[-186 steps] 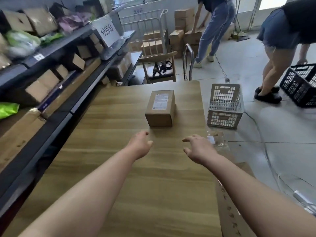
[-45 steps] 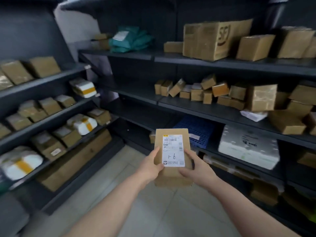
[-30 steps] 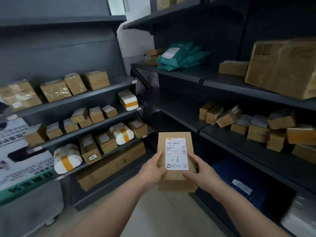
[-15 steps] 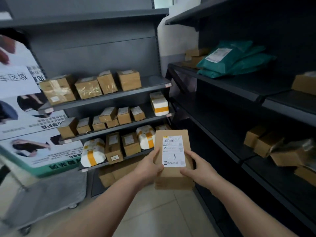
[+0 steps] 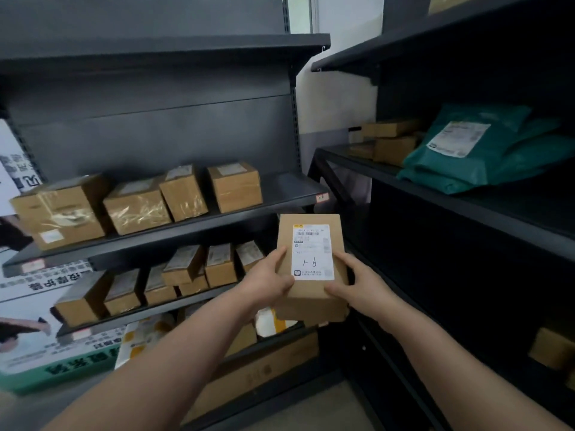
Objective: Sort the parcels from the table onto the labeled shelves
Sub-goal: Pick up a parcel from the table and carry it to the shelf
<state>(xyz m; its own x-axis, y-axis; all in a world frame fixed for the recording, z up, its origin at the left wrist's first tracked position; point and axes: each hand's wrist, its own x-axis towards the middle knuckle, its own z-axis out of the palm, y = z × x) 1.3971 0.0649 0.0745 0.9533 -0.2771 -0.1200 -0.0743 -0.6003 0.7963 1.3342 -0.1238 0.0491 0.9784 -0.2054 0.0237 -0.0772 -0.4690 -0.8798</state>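
Brown cardboard parcel [image 5: 284, 234], flat and oblong, held clear of any shelf in front of the right end of the grey metal shelving unit [image 5: 155, 126], just below the edge of one shelf; its white shipping label [image 5: 312, 251] faces up, with a handwritten mark under the barcode. Both bare forearms reach forward. The left hand [image 5: 270, 283] grips the parcel's left edge, thumb on the top face and fingers curled under; the right hand [image 5: 357, 284] grips the right edge likewise, thumb lying at the label's margin. The shelf above the parcel carries four taped brown cardboard boxes [image 5: 235, 186] in a row and one small tag [image 5: 322, 197] on its front edge. The shelf below holds at least six smaller labelled boxes [image 5: 219, 264]; blur prevents an exact count. On the black shelving at right [image 5: 466, 209] lie a stack of teal plastic mailer bags [image 5: 460, 163], number uncertain, and three small cardboard boxes [image 5: 393, 149] behind them.
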